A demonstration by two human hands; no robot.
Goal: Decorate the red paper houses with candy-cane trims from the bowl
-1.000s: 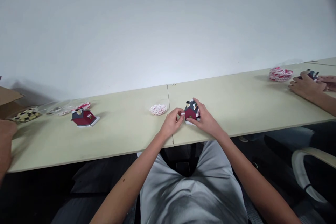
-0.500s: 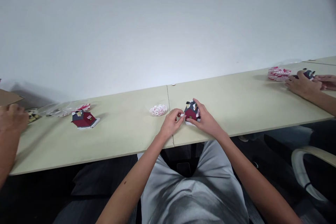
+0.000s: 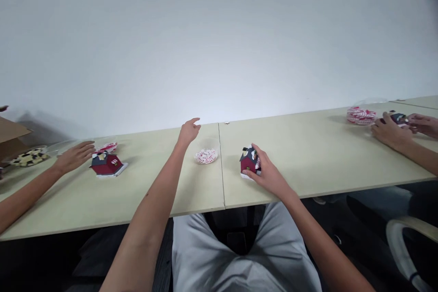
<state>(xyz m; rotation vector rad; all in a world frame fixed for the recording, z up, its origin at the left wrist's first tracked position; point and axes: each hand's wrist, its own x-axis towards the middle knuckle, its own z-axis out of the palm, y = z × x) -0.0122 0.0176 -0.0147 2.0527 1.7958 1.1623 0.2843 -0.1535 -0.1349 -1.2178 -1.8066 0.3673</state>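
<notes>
A small dark-red toy house (image 3: 247,164) with a grey roof, white snow-like trim and a white base stands on the table. My right hand (image 3: 268,172) grips its right side, thumb at the front and fingers behind. Up and to the left, my left hand (image 3: 189,131) is raised over the table's back edge, fingers stretched out and nothing visible in them. Just right of that forearm sits a clear round dish (image 3: 206,156) heaped with small white and red pieces; the hand is apart from it.
Another red house (image 3: 106,164) stands at left, beside a co-worker's hand (image 3: 75,154). A container of black and cream pieces (image 3: 30,157) is by a cardboard box (image 3: 12,132). At right, another person's hands (image 3: 393,133) hold a similar house near red-and-white striped pieces (image 3: 362,116).
My left hand has left the house and moved up and left, past the dish. My right hand still grips the house. The left co-worker's hand now reaches beside the other house.
</notes>
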